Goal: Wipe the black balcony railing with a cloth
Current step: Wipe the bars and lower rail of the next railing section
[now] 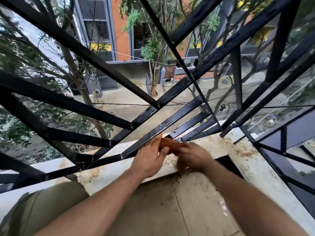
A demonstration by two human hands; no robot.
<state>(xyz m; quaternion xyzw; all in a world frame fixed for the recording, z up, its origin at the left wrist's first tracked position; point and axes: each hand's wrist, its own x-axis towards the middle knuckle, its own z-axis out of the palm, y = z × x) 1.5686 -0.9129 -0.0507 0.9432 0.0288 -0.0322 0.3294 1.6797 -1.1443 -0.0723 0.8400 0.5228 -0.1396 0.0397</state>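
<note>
- The pale ledge [247,165] under the bars carries scattered brown dirt and stains, thickest toward its right corner.
- The black railing [163,126] rises from this ledge, its slanted bars glossy near the base.
- The orange cloth [170,145] sits at the foot of the bars, against the lower end of one slanted bar, between the two hands.
- The left hand [150,159] reaches forward, back upward, with its fingers curled round the cloth's left end.
- The right hand [192,156] is blurred. Its fingers cover the cloth's right end, but I cannot tell whether they clasp it.
- Both bare forearms converge on the cloth.
</note>
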